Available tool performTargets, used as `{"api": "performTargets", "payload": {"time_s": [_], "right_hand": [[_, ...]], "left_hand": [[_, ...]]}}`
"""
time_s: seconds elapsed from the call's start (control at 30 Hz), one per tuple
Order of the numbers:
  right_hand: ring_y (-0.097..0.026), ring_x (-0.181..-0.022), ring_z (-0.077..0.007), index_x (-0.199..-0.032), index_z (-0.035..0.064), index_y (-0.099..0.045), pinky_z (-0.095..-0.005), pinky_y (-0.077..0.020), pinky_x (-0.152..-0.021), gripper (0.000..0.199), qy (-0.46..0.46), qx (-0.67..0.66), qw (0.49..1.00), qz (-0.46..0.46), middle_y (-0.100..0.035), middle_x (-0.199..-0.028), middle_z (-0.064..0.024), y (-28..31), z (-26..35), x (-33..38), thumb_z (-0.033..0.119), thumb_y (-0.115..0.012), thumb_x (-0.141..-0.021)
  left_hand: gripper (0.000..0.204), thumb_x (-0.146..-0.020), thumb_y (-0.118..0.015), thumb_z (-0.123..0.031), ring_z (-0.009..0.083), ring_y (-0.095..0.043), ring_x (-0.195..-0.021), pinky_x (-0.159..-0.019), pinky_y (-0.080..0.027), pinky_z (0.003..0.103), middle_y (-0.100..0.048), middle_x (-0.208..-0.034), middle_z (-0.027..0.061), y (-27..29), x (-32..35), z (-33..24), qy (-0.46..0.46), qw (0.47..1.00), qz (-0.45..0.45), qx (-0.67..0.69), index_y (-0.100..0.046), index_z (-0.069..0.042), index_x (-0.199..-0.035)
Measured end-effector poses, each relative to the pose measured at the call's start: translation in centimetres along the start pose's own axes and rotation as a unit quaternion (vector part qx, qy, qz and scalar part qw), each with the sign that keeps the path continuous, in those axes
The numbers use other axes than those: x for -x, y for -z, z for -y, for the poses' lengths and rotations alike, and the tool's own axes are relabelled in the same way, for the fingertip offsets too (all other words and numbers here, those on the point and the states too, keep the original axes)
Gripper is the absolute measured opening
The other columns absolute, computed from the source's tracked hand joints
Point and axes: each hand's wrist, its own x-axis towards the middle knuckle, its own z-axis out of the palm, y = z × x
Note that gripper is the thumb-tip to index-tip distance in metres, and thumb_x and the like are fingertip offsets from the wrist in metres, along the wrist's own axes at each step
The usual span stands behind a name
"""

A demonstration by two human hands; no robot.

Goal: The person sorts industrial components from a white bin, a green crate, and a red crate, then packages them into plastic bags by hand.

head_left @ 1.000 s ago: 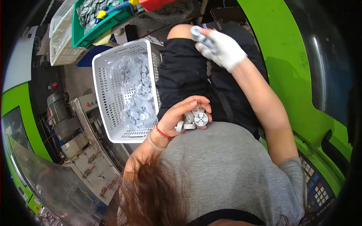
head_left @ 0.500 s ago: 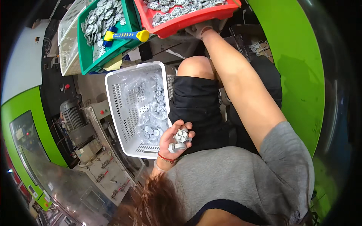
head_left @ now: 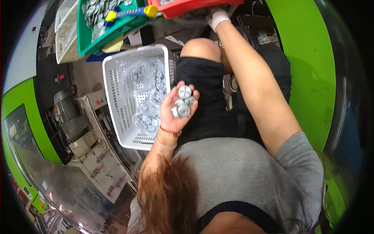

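Note:
My left hand (head_left: 170,115), palm up with fingers curled, cradles a few small grey round wheel-like parts (head_left: 181,112) close to my lap. Just left of it stands a white perforated plastic basket (head_left: 113,105), lined with clear plastic film and holding more grey round parts (head_left: 148,121). My right arm stretches far forward. At its end my right hand (head_left: 219,18), in a pale glove or cuff, is under the near edge of a red bin (head_left: 194,8). Its fingers are hidden there, so their grip does not show.
At the far left, a green bin (head_left: 87,45) is heaped with grey discs; a yellow-and-blue mallet (head_left: 132,11) lies across it. White crates (head_left: 66,46) stand beside that bin. A bright green machine panel (head_left: 307,74) rises on my right, and machinery with a motor (head_left: 64,105) fills the left.
My left hand has moved forward from my body, and the parts in its palm show differently. My right hand stays by the red bin. The view has shifted, with the bins higher in it.

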Motion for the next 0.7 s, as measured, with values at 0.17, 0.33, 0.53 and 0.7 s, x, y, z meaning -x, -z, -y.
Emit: {"api": "performTargets", "payload": {"time_s": [0.17, 0.33, 0.53, 0.7], "right_hand": [[-0.056, -0.102, -0.0217, -0.110, 0.0062, -0.057, -0.0314, -0.0428, -0.089, 0.033, 0.079, -0.527, 0.843, 0.073, -0.060, -0.109, -0.0095, 9.8, 3.3, 12.6, 0.024, -0.058, -0.083], [-0.057, -0.097, -0.0264, -0.104, 0.0066, -0.059, -0.0333, -0.0452, -0.085, 0.030, 0.342, -0.377, 0.857, -0.080, -0.058, -0.108, -0.0108, 21.6, 5.9, 31.7, 0.021, -0.065, -0.078], [-0.058, -0.090, -0.0247, -0.096, 0.0064, -0.060, -0.0331, -0.0475, -0.078, 0.027, 0.340, -0.326, 0.874, -0.123, -0.058, -0.103, -0.0091, 21.8, 5.0, 35.9, 0.010, -0.067, -0.070], [-0.057, -0.084, -0.0263, -0.090, 0.0071, -0.060, -0.0355, -0.0453, -0.078, 0.026, 0.343, -0.375, 0.845, -0.166, -0.058, -0.093, -0.0065, 22.5, 5.1, 37.6, 0.004, -0.068, -0.066]], "left_hand": [[0.027, -0.092, -0.044, -0.024, 0.0291, -0.047, -0.111, -0.078, -0.053, 0.043, -0.052, -0.116, 0.0123, -1.2, 2.4, 0.8, -0.029, 0.998, 0.006, -0.057, -0.056, -0.011, -0.113], [0.036, -0.092, -0.043, -0.025, 0.0245, -0.060, -0.091, -0.071, -0.055, 0.041, -0.057, -0.107, 0.0096, -3.0, 4.5, 2.4, -0.016, 0.988, 0.043, -0.145, -0.047, -0.006, -0.122], [0.039, -0.093, -0.040, -0.025, 0.0213, -0.060, -0.087, -0.065, -0.056, 0.036, -0.057, -0.107, 0.0131, -3.6, 5.8, 5.0, 0.011, 0.973, 0.074, -0.218, -0.044, -0.003, -0.125], [0.041, -0.094, -0.040, -0.025, 0.0208, -0.059, -0.086, -0.064, -0.055, 0.034, -0.057, -0.108, 0.0145, -4.4, 7.1, 6.1, -0.013, 0.967, 0.082, -0.241, -0.043, -0.001, -0.126]]}}
